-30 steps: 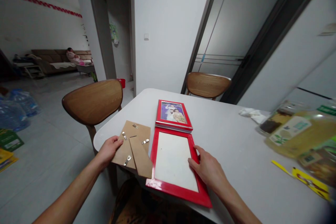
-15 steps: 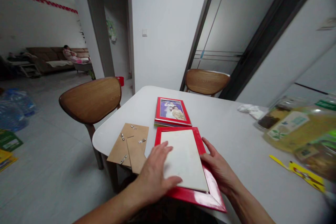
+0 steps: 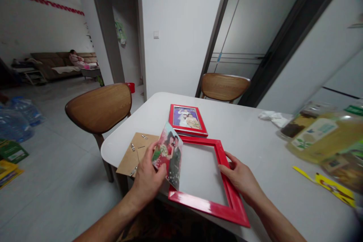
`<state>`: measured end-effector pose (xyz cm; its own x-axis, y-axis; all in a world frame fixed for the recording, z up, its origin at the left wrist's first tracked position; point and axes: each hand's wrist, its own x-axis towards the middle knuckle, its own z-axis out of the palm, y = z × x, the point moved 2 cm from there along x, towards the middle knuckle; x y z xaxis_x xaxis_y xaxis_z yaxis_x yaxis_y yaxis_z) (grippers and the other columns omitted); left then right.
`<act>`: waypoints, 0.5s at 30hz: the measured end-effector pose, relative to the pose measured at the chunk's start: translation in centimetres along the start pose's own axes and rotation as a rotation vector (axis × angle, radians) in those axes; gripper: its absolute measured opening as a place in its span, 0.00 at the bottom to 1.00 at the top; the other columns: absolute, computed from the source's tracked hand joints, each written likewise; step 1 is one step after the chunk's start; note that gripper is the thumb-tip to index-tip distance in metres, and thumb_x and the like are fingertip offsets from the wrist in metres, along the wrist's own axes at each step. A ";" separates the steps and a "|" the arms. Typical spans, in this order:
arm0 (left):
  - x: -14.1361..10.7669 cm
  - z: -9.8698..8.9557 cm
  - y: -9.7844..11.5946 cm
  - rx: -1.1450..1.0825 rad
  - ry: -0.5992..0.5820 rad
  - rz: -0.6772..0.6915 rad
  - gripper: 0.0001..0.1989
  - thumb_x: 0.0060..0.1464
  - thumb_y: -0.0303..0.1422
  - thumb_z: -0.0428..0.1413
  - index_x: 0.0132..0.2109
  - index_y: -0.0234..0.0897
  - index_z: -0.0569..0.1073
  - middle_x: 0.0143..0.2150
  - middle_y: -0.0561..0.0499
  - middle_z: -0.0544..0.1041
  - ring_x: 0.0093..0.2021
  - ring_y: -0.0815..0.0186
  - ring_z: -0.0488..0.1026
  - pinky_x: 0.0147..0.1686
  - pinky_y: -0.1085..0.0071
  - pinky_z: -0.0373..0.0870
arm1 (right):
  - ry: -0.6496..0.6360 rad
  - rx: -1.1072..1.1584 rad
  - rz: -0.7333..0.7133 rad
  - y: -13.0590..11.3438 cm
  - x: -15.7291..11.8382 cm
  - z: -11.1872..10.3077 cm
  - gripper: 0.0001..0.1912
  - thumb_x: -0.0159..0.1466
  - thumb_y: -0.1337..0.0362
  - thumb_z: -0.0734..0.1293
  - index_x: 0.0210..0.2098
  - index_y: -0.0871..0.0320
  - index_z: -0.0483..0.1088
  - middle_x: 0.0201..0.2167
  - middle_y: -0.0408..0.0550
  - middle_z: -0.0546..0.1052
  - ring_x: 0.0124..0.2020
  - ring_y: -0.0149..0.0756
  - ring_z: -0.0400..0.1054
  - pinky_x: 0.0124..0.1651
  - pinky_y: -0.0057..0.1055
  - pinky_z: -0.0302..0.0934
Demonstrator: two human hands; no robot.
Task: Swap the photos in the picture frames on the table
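Observation:
Tilted up in my left hand (image 3: 150,172) is a photo (image 3: 170,153) of a couple in red and dark clothes, pinched at its left edge. It overlaps the left side of a red picture frame (image 3: 235,200), whose opening shows the white table through it. My right hand (image 3: 239,174) grips that frame by its right side. Left of the photo lies a brown backing board (image 3: 129,155) with metal clips, partly hidden by my left hand. Just beyond, another red picture frame (image 3: 204,126) holding a wedding photo lies face up.
The white table (image 3: 244,128) has a crumpled white tissue (image 3: 273,118), a bottle of yellow oil (image 3: 314,140) and a yellow packet (image 3: 334,189) at its right. Wooden chairs stand at the left (image 3: 99,107) and far side. A person (image 3: 76,59) sits on a distant sofa.
My left hand has lifted the photo out of the frame and swung it left, turning its picture side into view. The frame's opening is now bare. My right hand still holds the frame.

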<state>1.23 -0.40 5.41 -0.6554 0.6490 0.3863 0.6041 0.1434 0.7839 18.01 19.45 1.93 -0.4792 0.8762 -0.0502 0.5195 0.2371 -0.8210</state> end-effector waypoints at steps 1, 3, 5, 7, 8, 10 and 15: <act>-0.1 -0.4 -0.9 -0.007 -0.009 -0.061 0.25 0.46 0.28 0.49 0.53 0.36 0.53 0.47 0.46 0.66 0.44 0.62 0.66 0.45 0.65 0.62 | 0.026 -0.099 -0.017 0.3 0.2 0.0 0.30 0.50 0.59 0.60 0.52 0.62 0.57 0.23 0.44 0.71 0.22 0.33 0.65 0.26 0.28 0.57; -0.5 -0.8 -2.7 0.025 -0.048 -0.129 0.24 0.46 0.30 0.50 0.52 0.35 0.55 0.47 0.46 0.67 0.44 0.62 0.66 0.45 0.65 0.62 | 0.067 -0.273 -0.040 0.8 0.4 0.0 0.28 0.51 0.60 0.58 0.50 0.63 0.59 0.25 0.46 0.72 0.25 0.35 0.66 0.29 0.29 0.57; -1.0 -0.9 -4.0 0.122 -0.103 -0.142 0.22 0.47 0.32 0.50 0.51 0.35 0.58 0.47 0.46 0.68 0.45 0.61 0.66 0.44 0.65 0.62 | 0.087 -0.404 -0.059 0.9 0.4 0.1 0.26 0.52 0.60 0.57 0.50 0.63 0.61 0.26 0.48 0.73 0.26 0.36 0.66 0.31 0.29 0.57; -1.5 -0.9 -4.7 0.245 -0.147 -0.123 0.21 0.48 0.34 0.50 0.50 0.35 0.60 0.47 0.46 0.68 0.46 0.60 0.65 0.44 0.65 0.61 | 0.094 -0.500 -0.096 0.9 0.3 0.2 0.25 0.52 0.60 0.57 0.49 0.63 0.61 0.28 0.49 0.73 0.28 0.37 0.67 0.32 0.30 0.57; -1.7 -0.8 -4.8 0.306 -0.163 -0.103 0.21 0.48 0.35 0.50 0.50 0.35 0.60 0.47 0.46 0.68 0.46 0.60 0.65 0.44 0.64 0.61 | 0.097 -0.540 -0.117 0.8 0.3 0.3 0.25 0.53 0.60 0.56 0.49 0.63 0.61 0.29 0.50 0.73 0.29 0.38 0.67 0.33 0.30 0.57; -1.9 -0.9 -4.5 0.427 -0.182 -0.052 0.20 0.48 0.36 0.49 0.50 0.35 0.61 0.47 0.45 0.69 0.46 0.59 0.65 0.45 0.63 0.59 | 0.100 -0.613 -0.148 0.8 0.2 0.4 0.25 0.54 0.60 0.56 0.49 0.64 0.61 0.33 0.53 0.73 0.32 0.39 0.67 0.36 0.31 0.57; -1.9 -1.2 -3.2 0.641 -0.250 0.032 0.19 0.50 0.39 0.48 0.48 0.36 0.64 0.43 0.45 0.70 0.44 0.56 0.65 0.43 0.59 0.57 | 0.099 -0.757 -0.157 1.3 0.3 0.7 0.24 0.55 0.60 0.54 0.49 0.65 0.61 0.35 0.56 0.71 0.34 0.42 0.66 0.37 0.33 0.57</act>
<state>0.00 -2.98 2.70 -0.5552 0.8021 0.2199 0.8206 0.4852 0.3020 18.07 19.71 0.47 -0.5404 0.8335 0.1150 0.8092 0.5523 -0.2006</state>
